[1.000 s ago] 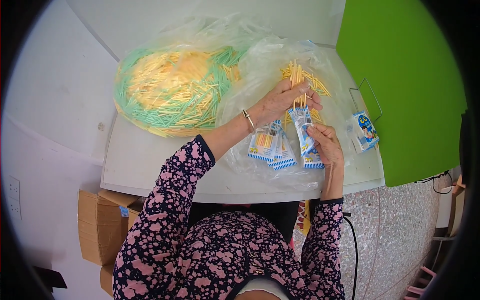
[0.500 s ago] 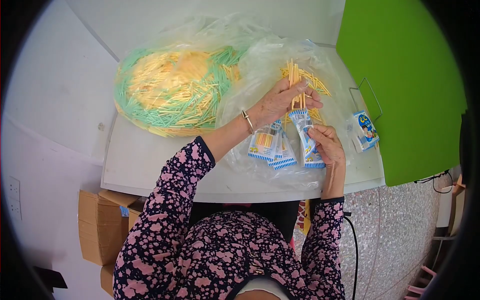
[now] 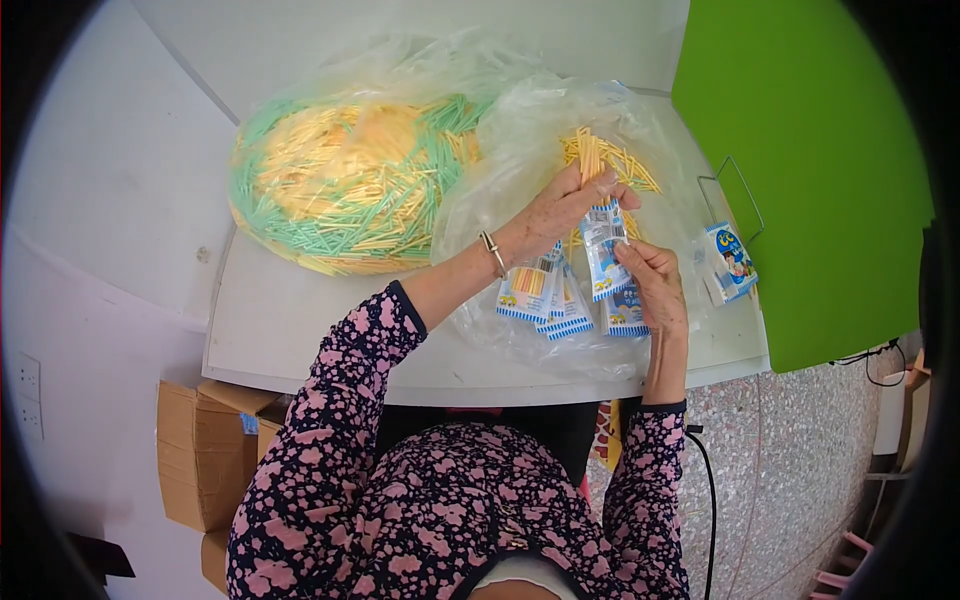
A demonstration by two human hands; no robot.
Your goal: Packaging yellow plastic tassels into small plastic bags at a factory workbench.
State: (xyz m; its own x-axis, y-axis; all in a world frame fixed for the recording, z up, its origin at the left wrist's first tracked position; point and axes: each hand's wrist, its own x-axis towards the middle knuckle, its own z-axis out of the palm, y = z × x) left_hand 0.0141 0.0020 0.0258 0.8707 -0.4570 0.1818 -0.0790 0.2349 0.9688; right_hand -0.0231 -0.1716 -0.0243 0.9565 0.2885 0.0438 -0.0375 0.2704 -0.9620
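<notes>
left hand (image 3: 572,208) clamped on sticks (image 3: 589,152), right hand (image 3: 655,283) pinching pouch (image 3: 603,255). looks like loading step; next move calls for aligned sticks, straight push.

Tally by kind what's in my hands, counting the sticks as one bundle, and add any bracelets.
Yellow stick bundle in left hand: 1
Blue-and-white printed packet in right hand: 1
Metal bracelet: 1
Total: 3
</notes>
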